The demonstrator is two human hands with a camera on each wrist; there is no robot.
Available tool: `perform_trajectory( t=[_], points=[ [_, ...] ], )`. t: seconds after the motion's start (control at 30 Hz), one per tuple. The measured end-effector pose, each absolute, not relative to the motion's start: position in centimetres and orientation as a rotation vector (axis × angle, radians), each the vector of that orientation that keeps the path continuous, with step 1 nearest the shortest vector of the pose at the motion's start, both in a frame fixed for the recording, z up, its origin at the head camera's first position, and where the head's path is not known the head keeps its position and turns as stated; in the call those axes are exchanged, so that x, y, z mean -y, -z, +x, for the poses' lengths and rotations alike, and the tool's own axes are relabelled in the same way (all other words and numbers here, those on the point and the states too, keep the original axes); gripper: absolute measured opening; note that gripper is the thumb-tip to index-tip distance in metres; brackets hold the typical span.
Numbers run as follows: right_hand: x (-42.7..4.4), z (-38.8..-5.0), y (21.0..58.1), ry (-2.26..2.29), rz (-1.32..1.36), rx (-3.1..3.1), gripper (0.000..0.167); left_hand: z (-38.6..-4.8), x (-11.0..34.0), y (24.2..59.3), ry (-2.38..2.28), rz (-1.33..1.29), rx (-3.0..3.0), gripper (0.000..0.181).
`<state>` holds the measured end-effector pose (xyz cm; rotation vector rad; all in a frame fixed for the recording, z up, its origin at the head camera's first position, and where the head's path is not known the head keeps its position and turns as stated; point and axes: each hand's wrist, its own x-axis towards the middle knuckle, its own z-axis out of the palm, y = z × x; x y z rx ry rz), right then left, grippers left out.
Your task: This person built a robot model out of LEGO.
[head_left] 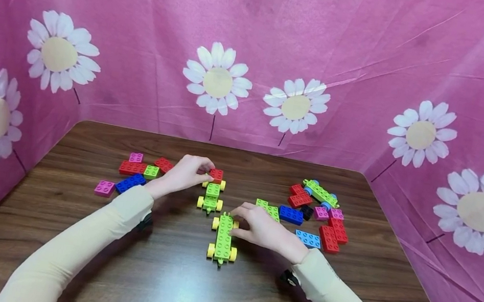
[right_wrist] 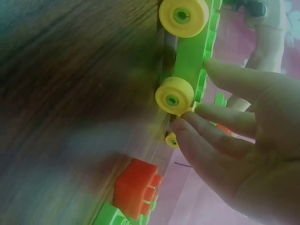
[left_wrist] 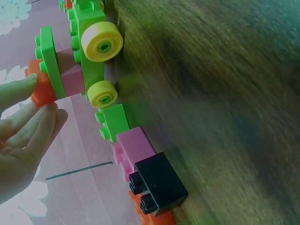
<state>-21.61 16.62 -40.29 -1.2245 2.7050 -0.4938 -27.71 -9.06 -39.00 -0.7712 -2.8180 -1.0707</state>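
My left hand [head_left: 183,172] pinches a red brick [head_left: 216,175] between thumb and fingers. In the left wrist view this brick sits on a green piece [left_wrist: 50,63], above a pink brick [left_wrist: 70,74] on a green wheeled base [head_left: 210,201] with yellow wheels. My right hand [head_left: 261,227] is at the right side of a nearer green wheeled base [head_left: 224,236], also yellow-wheeled. In the right wrist view its thumb is by the studs and its fingers, fairly straight, lie near a yellow wheel [right_wrist: 174,95]. Contact there is hard to tell.
Pink, red, green and blue bricks [head_left: 129,183] lie at the left. At the right are a green brick [head_left: 269,210], a blue brick [head_left: 291,215], a light blue brick [head_left: 307,239], several red bricks [head_left: 329,238], and a blue-wheeled green base [head_left: 320,193]. A flowered pink cloth [head_left: 245,125] hangs behind the table.
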Motion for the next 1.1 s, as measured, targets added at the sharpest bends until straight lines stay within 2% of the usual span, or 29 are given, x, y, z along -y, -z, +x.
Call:
perform_trajectory(
  t=[0.77,1.1],
  points=[
    [-14.9,-21.5,40.5,0.533,-1.241,-2.665,0.034,-28.8,7.9,39.4,1.012,-0.741,2.786,0.027],
    [-14.5,-21.5,40.4,0.529,-1.222,-2.653,0.034,-27.5,8.6,39.1,1.006,-0.732,2.813,0.035]
  ],
)
